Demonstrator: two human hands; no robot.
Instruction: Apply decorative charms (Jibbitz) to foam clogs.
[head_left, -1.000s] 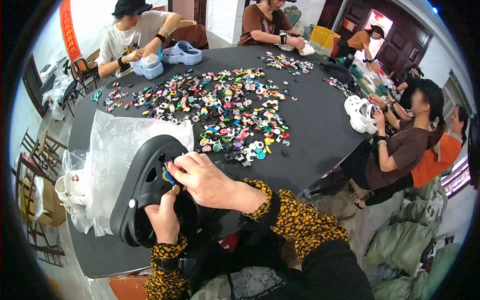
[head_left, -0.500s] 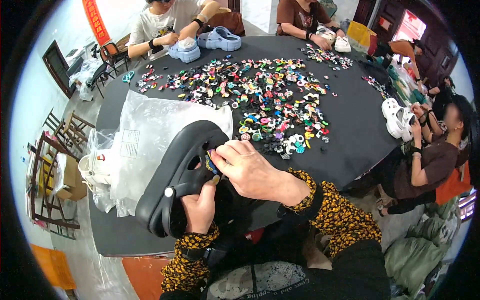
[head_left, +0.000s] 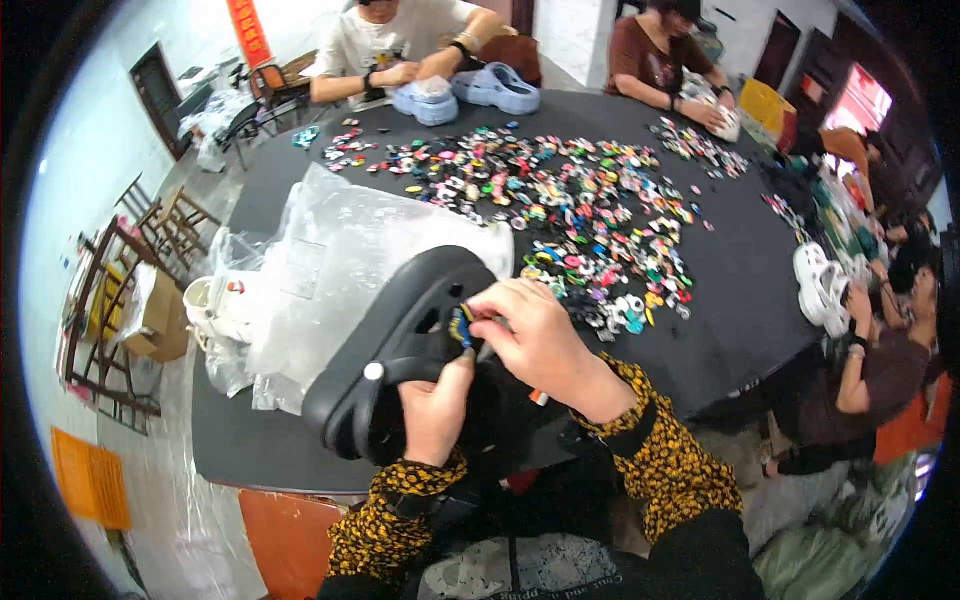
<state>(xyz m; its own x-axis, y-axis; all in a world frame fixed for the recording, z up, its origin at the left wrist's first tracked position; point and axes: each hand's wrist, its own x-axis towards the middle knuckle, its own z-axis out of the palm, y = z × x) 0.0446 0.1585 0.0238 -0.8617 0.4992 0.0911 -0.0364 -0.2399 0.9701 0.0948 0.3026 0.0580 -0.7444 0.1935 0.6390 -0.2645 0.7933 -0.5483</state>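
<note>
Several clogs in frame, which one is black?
The black clog held in the person's left hand and right hand. The far pair is pale blue, the right-edge pair white.

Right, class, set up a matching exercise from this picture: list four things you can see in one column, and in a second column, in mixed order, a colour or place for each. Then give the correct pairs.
Things:
1. clog in the person's hands
2. pair of clogs at the far edge of the table
3. heap of small charms
4. clear plastic bags

Colour or place:
A. many colours, spread over the middle of the black table
B. black
C. pale blue
D. see-through, lying left of the held clog

Pairs: 1-B, 2-C, 3-A, 4-D
</note>
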